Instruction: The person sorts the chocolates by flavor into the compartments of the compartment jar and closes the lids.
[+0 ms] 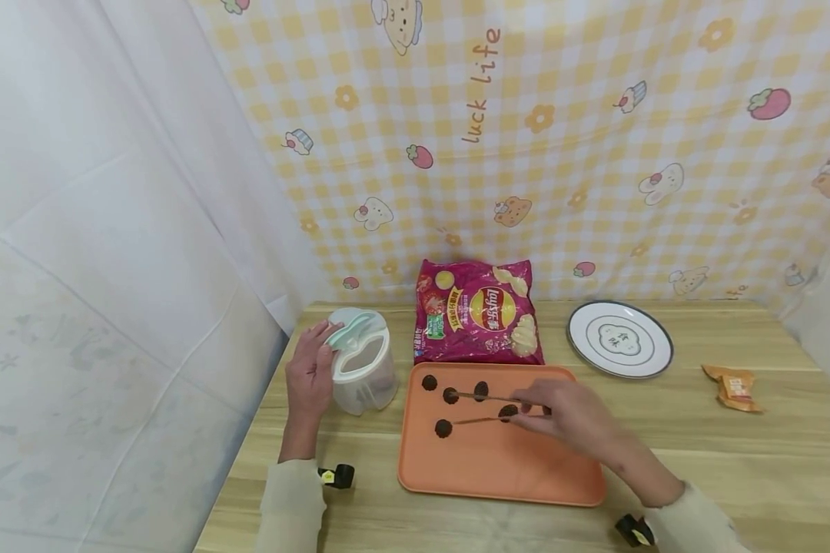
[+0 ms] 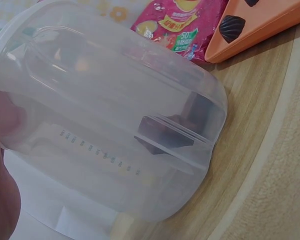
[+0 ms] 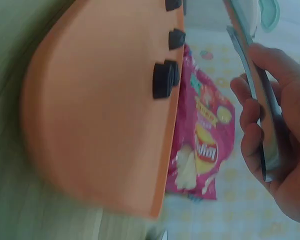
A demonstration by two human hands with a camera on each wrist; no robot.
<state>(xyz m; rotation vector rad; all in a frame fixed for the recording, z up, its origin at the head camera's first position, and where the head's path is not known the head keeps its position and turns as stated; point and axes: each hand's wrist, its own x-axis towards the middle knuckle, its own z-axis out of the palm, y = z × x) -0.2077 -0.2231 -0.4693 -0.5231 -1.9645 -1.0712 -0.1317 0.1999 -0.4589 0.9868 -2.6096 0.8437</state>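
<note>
My left hand [image 1: 309, 376] grips the top of a clear plastic container [image 1: 363, 392], fingers at its raised mint-green lid [image 1: 351, 330]. Through its wall in the left wrist view, dark pieces [image 2: 162, 136] show near the bottom. My right hand [image 1: 577, 418] holds metal tongs [image 3: 270, 145] over the orange tray [image 1: 498, 476]. Their arms are spread, one tip at a dark, shell-shaped chocolate [image 1: 451, 395], the other beside a nearer chocolate [image 1: 443, 428]. Several such chocolates lie on the tray's far half, one partly behind the tongs and fingers.
A purple chip bag [image 1: 480, 311] lies against the tray's far edge. To the right are a white plate [image 1: 620, 339] with a dark rim and a small orange packet [image 1: 735, 388]. A checked cloth [image 1: 560, 153] hangs behind the wooden table [image 1: 754, 476].
</note>
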